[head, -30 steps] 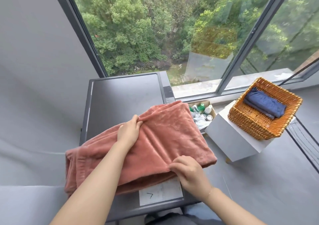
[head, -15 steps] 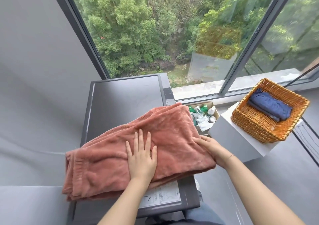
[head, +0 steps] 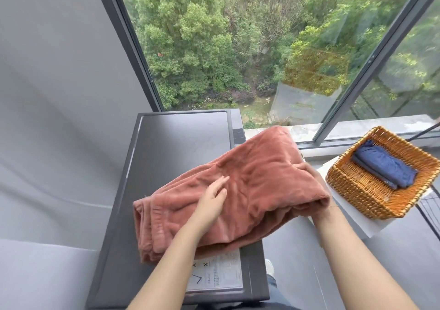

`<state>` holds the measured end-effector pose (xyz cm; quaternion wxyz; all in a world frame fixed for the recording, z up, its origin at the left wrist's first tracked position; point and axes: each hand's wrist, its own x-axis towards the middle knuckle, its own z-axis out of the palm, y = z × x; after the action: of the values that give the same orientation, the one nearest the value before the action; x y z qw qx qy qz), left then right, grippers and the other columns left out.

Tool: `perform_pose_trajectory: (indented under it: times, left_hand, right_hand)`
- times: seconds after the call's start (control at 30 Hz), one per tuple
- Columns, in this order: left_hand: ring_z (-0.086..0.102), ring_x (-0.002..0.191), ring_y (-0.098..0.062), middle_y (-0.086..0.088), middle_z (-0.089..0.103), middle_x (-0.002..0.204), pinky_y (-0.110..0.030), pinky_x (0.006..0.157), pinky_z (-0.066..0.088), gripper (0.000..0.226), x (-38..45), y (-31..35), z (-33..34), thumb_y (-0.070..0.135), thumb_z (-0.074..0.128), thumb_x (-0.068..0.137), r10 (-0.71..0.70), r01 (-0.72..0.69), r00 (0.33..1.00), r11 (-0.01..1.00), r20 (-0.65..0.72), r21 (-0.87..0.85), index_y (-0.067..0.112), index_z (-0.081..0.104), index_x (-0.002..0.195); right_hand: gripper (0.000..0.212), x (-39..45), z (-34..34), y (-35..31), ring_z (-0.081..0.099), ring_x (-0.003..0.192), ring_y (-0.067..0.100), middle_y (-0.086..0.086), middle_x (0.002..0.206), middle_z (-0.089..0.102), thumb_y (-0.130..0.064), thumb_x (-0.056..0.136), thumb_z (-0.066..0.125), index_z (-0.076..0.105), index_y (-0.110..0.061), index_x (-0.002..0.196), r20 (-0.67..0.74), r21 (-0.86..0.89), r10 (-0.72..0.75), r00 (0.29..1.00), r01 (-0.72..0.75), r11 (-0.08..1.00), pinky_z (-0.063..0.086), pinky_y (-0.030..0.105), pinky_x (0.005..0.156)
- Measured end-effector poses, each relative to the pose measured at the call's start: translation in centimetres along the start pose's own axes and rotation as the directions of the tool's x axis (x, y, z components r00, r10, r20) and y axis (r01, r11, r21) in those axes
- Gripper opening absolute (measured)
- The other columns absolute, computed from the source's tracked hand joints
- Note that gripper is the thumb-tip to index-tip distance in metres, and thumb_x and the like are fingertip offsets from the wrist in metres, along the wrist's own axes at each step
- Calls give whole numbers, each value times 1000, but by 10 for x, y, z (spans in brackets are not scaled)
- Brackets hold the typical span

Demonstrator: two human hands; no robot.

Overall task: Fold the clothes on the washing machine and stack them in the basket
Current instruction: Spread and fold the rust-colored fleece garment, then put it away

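Observation:
A folded fluffy pink garment (head: 250,179) lies across the front of the dark washing machine top (head: 181,138), with its right end raised past the machine's edge. My left hand (head: 213,199) rests flat on its middle, fingers spread. My right hand (head: 316,186) grips the garment's right end from the side and underneath, partly hidden by the cloth. To the right, a wicker basket (head: 362,195) sits on a white stand (head: 345,217) and holds one folded dark blue garment (head: 383,167).
A large window (head: 262,48) with dark frames runs behind the machine and basket. A grey wall is on the left. An instruction label (head: 216,274) covers the machine's front edge. Grey floor lies between the machine and the white stand.
The garment's right end has lifted and swung out past the machine's right edge toward the basket. My right hand moved from its edge to gripping under that end. My left hand stays on top.

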<state>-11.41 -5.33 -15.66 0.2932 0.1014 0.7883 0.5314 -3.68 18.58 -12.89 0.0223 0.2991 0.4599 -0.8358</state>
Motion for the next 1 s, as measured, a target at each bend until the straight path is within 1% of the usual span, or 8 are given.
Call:
perform_pose_trajectory:
  times: [0.07, 0.17, 0.23, 0.33, 0.57, 0.67, 0.8, 1.0]
  left_hand:
    - [53, 118, -6, 5, 57, 130, -27, 106, 41, 36, -18, 5, -17, 7, 40, 101, -80, 65, 993, 986, -90, -151, 16, 56, 132]
    - [60, 105, -11, -4, 61, 123, -25, 89, 50, 30, -40, 2, -46, 4, 38, 101, -193, 109, 944, 948, -268, -298, 12, 60, 119]
    - [64, 98, -15, -9, 63, 121, -25, 84, 51, 26, -51, -5, -70, 8, 39, 102, -274, 115, 906, 892, -322, -437, 8, 60, 117]
    - [62, 112, -23, -11, 65, 123, -36, 96, 47, 42, -58, -15, -97, 35, 41, 101, -348, 178, 932, 683, -102, -708, 6, 57, 126]
    - [57, 118, -31, -16, 62, 121, -47, 95, 49, 65, -74, -41, -116, 65, 46, 86, -327, 117, 944, 254, 28, -960, 8, 70, 105]
    - [62, 112, -37, -23, 65, 118, -48, 93, 51, 78, -87, -37, -115, 68, 36, 89, -337, 99, 941, 386, -41, -917, 3, 68, 117]
    - [71, 91, -30, -16, 73, 103, -37, 70, 59, 38, -87, -22, -109, 26, 70, 84, -380, 135, 915, 609, -138, -782, 8, 65, 117]
    - [70, 92, -33, -15, 74, 98, -44, 85, 56, 30, -83, -29, -128, 16, 75, 79, -452, 177, 865, 682, -218, -709, 6, 68, 107]
  right_hand:
    - [50, -5, 15, -21, 62, 84, 26, 18, 98, 54, -19, 65, 68, 54, -6, 111, 55, 128, 108, 993, -114, 985, 55, 32, 71]
    - [69, -10, 46, -36, 55, 106, 29, 22, 112, 49, -17, 69, 71, 48, 10, 128, 155, -16, 148, 977, -147, 989, 46, 40, 101]
    - [51, -16, 77, -36, 63, 98, 21, 20, 108, 61, -10, 77, 67, 55, 7, 124, 188, -172, 64, 980, -31, 985, 51, 31, 96]
    - [31, -33, 129, -26, 67, 82, 7, 3, 97, 71, -1, 80, 64, 67, -16, 108, 207, -479, -75, 975, 168, 861, 52, 15, 67]
    - [49, -47, 197, 51, 61, 102, 1, -9, 110, 69, -32, 83, 68, 56, -37, 130, 410, -801, 187, 893, 254, 542, 44, 13, 87]
    - [28, -45, 196, 66, 64, 105, 1, -7, 108, 72, -21, 92, 59, 67, -25, 119, 432, -705, 232, 871, 166, 690, 44, 16, 96]
    - [36, -27, 178, 77, 67, 99, 15, 2, 97, 74, 11, 85, 47, 75, -11, 91, 233, -499, -148, 961, 249, 830, 52, 21, 89]
    - [30, 10, 144, 95, 48, 121, 8, -8, 130, 54, -19, 87, 68, 65, -30, 114, 280, -799, -477, 833, 478, 365, 33, 25, 105]
